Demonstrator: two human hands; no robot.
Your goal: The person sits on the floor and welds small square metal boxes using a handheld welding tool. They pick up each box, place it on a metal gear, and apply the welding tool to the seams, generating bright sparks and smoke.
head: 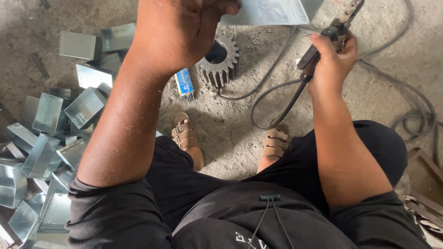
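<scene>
My left hand (177, 27) is raised close to the camera and grips the edge of a grey sheet-metal piece (272, 11) at the top of the view. My right hand (333, 60) is closed around the dark handle of a welding electrode holder (330, 34), whose metal jaws point up toward the sheet-metal piece. A black cable (277, 115) runs from the holder's handle down and loops over the concrete floor. I am squatting, with both sandalled feet on the ground below my hands.
Several folded sheet-metal boxes (50, 138) lie piled on the left. A heavy steel gear (219, 60) stands on the floor ahead, with a small blue packet (185, 83) beside it. More black cables (415, 106) coil at the right.
</scene>
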